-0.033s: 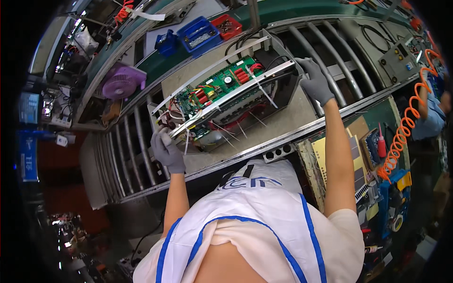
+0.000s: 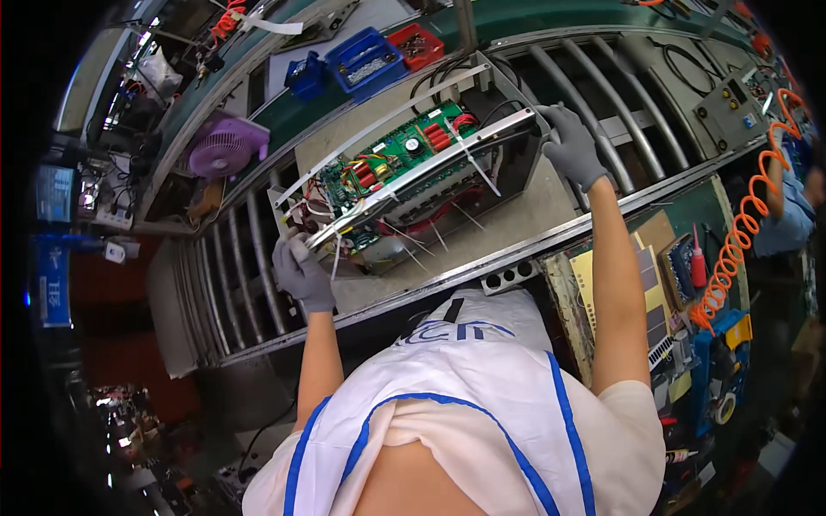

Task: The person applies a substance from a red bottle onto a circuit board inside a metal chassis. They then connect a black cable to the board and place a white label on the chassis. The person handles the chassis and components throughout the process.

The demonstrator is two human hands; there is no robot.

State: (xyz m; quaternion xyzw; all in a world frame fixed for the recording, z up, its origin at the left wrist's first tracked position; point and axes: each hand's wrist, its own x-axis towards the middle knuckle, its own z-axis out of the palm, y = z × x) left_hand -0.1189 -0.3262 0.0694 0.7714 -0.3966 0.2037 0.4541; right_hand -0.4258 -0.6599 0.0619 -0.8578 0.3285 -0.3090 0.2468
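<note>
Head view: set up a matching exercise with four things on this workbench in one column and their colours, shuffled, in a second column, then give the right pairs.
Things:
1. small fan
2. coiled hose
3. circuit board
4. parts bin with the metal pieces

Colours:
A. green
B. blue
C. purple
D. orange

Pairs: 1-C, 2-D, 3-A, 4-B

Beyond the rollers [image 2: 245, 297] we see a purple fan [image 2: 225, 148], blue bins [image 2: 366, 58] beside a red bin [image 2: 416, 43], an orange coiled hose [image 2: 747, 219] at right, and a grey control box [image 2: 730, 105].
</note>
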